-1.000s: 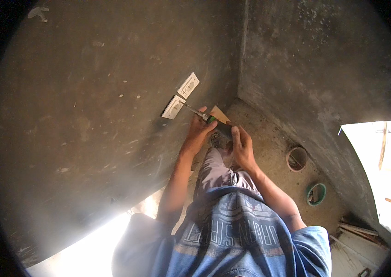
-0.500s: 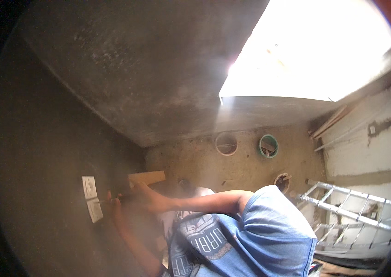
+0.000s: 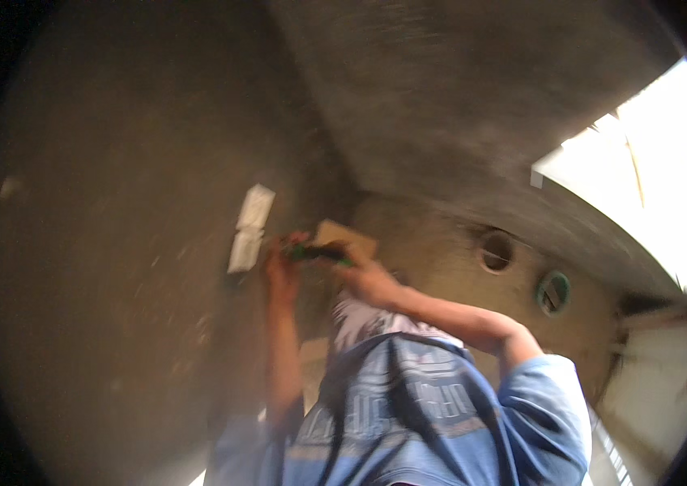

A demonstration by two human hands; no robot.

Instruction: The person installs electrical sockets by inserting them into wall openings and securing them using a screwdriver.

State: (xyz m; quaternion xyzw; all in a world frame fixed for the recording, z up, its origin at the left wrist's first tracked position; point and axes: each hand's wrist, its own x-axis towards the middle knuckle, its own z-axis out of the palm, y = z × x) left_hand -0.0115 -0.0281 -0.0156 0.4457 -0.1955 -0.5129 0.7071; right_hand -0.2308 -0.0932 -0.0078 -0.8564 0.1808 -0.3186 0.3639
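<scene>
In the blurred head view, my left hand is closed on the front of a green-and-black handled tool beside the wall. My right hand is closed round the tool's back end. Two white socket plates, an upper one and a lower one, are on the dark wall just left of my left hand. A tan flat piece shows behind the tool, partly hidden. The tool's tip is too blurred to tell whether it touches a plate.
A dark container and a green-rimmed container stand on the floor to the right. A bright opening is at the upper right. Pale panels and part of a metal ladder lie at the lower right.
The view has swung toward the right wall and partly back, now blurred. Both hands stay on the tool beside the plates; my right forearm is angled more sideways than a second ago.
</scene>
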